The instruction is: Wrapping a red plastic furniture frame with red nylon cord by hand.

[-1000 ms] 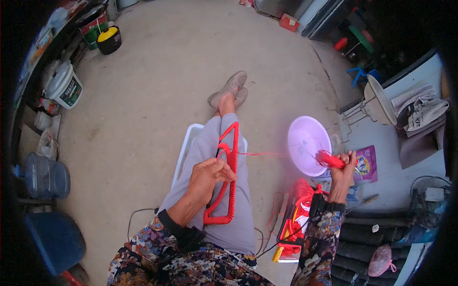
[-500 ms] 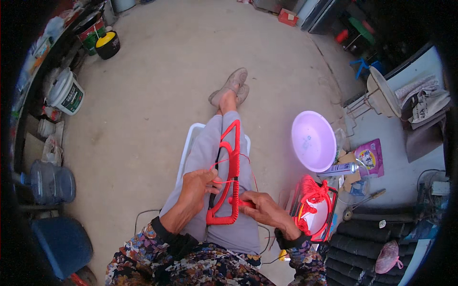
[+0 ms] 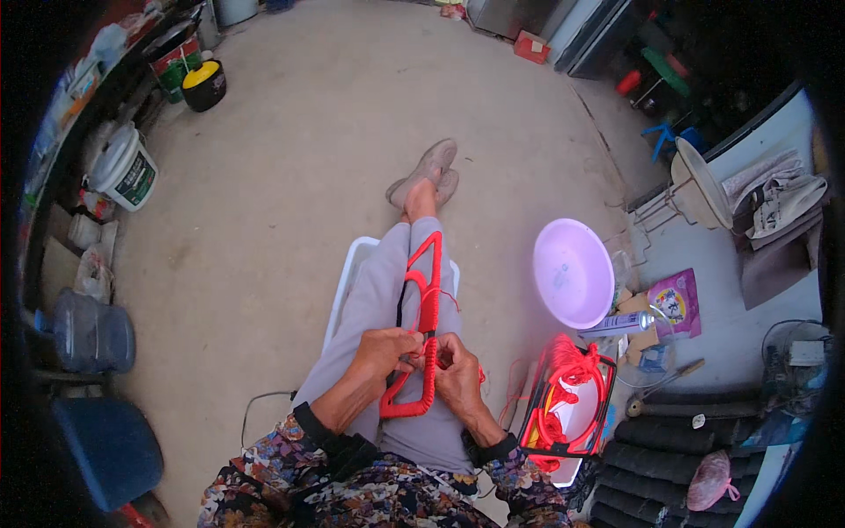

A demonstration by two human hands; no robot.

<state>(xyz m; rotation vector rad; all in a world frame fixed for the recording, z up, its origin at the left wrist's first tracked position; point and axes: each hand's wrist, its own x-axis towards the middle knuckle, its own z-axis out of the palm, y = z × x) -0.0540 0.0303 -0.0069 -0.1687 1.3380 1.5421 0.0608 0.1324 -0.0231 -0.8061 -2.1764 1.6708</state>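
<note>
- I have the red frame [image 3: 428, 310] lying lengthwise over the grey trousers [image 3: 368, 295], both hands meeting at its right-hand bar.
- My left hand [image 3: 377, 361] pinches red cord close against that bar; I'd keep that pinch firm so the turns don't slacken.
- My right hand [image 3: 459, 378] is curled at the bar's other side, a bit of red cord [image 3: 481, 376] showing beyond its knuckles; its fingertips are hidden, so I can't tell what they grip.
- I'd draw each turn snug beside its neighbour, without overlap.
- Half a second ago, a loop stretched left and the hands stood further apart; now they're close together.
</note>
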